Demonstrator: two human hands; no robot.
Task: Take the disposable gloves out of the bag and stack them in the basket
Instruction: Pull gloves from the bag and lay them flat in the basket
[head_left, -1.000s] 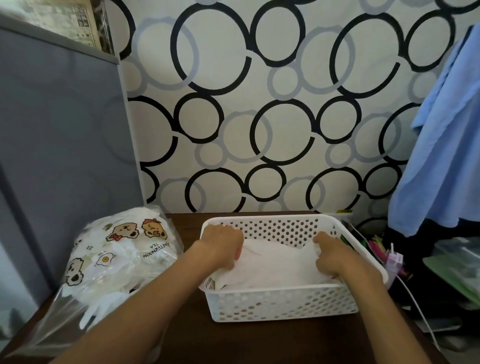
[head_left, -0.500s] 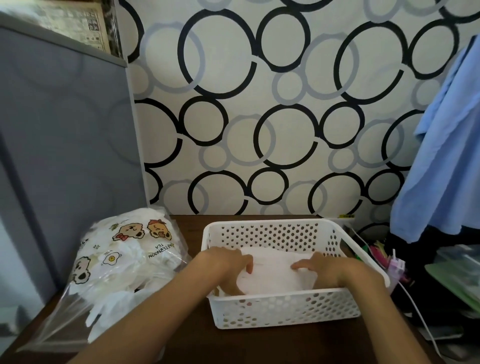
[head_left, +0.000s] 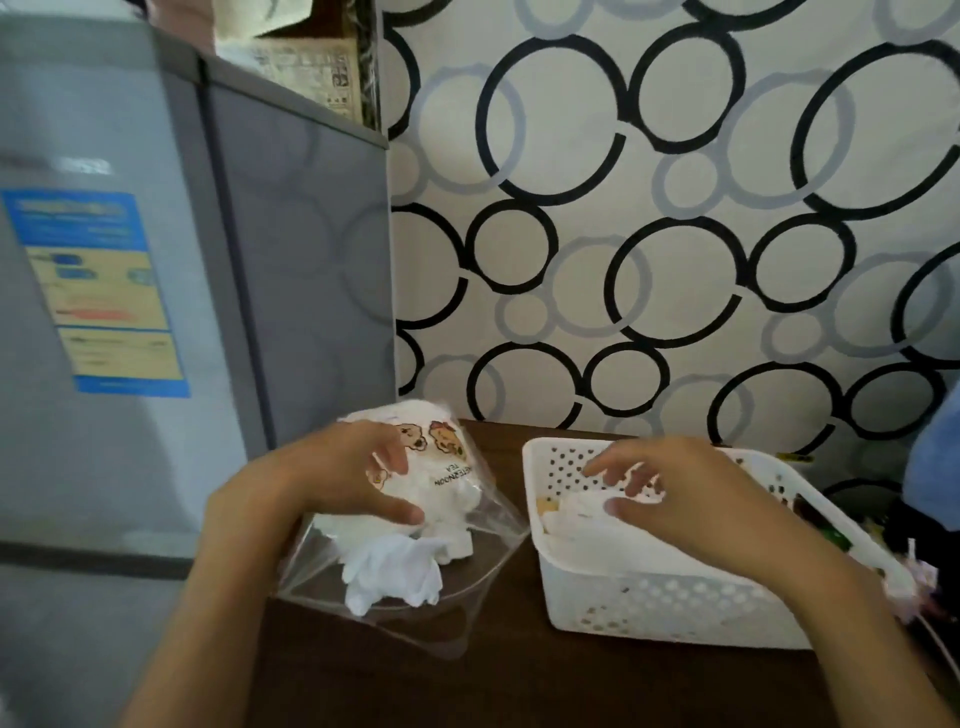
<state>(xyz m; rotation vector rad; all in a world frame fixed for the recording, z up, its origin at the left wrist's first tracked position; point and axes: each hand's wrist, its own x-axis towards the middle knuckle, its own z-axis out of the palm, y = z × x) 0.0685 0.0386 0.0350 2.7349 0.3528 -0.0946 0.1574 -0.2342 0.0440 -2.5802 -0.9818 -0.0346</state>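
Print on the clear plastic bag (head_left: 452, 483) shows cartoon bears and a fried egg, with the words "AFTERNOON TEA" reading upside down from this view. The bag lies on the dark wooden tabletop (head_left: 509, 452), its open mouth toward the camera, and it holds a heap of white disposable gloves (head_left: 389, 574); some of them bunch up at the mouth, with glove fingers showing. The left hand (head_left: 322, 478) rests on top of the bag, its grip spread apart, thumb low near the gloves and fingers curled over the printed part, closed on nothing.

Just beside the bag, to its right, stands a white perforated basket (head_left: 649, 608). Inside lies a flat layer of white gloves (head_left: 597, 535), stacked against the near wall. The right hand (head_left: 691, 493) hovers over the basket with fingers loosely spread, thumb touching or just above the stacked gloves; it clamps nothing.

To the left stands a grey refrigerator (head_left: 291, 270) bearing a blue and yellow label (head_left: 98, 291) whose writing is too blurred to read. Behind, wallpaper (head_left: 675, 208) with black and grey rings covers the wall. A blue cloth (head_left: 935, 467) hangs at the right edge.
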